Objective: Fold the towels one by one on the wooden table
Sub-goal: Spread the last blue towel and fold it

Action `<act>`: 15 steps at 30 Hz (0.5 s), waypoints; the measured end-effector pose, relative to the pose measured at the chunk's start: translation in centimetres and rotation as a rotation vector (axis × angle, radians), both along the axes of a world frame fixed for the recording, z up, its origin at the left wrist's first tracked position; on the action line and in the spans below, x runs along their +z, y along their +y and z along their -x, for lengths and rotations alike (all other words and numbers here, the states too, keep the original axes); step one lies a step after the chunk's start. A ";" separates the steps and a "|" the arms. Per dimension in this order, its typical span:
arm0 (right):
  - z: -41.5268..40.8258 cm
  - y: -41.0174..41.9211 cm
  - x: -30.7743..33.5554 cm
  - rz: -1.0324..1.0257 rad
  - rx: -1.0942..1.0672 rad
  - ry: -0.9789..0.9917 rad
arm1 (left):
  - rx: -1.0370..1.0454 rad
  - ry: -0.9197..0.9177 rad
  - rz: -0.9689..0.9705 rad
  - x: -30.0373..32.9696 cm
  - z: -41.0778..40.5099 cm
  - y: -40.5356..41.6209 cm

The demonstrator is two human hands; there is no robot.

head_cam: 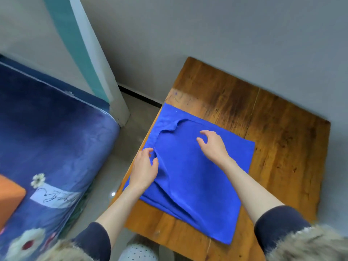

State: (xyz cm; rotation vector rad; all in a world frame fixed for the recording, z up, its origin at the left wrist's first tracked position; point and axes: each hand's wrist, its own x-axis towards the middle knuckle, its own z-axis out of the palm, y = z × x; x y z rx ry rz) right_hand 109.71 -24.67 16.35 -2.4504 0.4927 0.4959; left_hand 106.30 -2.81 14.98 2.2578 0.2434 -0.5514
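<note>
I am seeing a bright blue terry towel (197, 166) lying folded on the brown wooden worktop (273, 129), its layers reaching the worktop's left edge. My left hand (145, 168) is pressing on the towel's left side, fingers curled at a raised fold just beside them; I cannot tell whether that grip is pinching cloth. My right hand (212, 146) is hovering over the towel's middle, its grip released, fingers loosely spread. Left of both hands, a dark blue flowered bed cover (47, 138) is lying.
</note>
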 end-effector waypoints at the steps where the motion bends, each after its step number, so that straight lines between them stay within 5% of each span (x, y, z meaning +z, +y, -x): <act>1: 0.5 -0.5 -0.8 0.107 0.067 0.046 | -0.041 0.026 -0.028 -0.7 0.4 0.2; 4: 2.1 -2.6 -2.8 0.295 0.175 0.177 | -0.140 0.065 -0.086 -2.4 1.7 0.2; 8: 4.6 -5.1 -4.3 0.300 0.178 0.335 | -0.220 0.069 -0.156 -3.7 2.7 -0.5; 15: 9.4 -7.7 -5.4 0.362 0.089 0.360 | -0.421 0.044 -0.174 -4.5 1.0 -2.0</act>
